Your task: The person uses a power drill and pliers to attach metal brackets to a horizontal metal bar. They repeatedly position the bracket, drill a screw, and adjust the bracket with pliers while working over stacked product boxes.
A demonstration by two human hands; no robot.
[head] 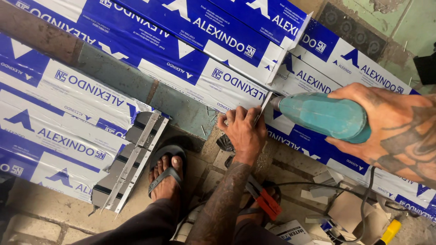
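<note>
My right hand grips the body of a teal power tool at the right, its nose pointing left. My left hand is at the centre, fingers pinched on a thin metal strip held right at the tool's tip. Both hands hover over long profiles wrapped in blue and white film. A bare grey profile lies just left of my left hand. What the tool's tip touches is hidden by the strip and my fingers.
More wrapped profile bundles fill the left and top, with unwrapped grey profile ends sticking out. My foot in a sandal stands below them. A red-handled tool, a black cable, cardboard scraps and a yellow-handled tool lie on the floor.
</note>
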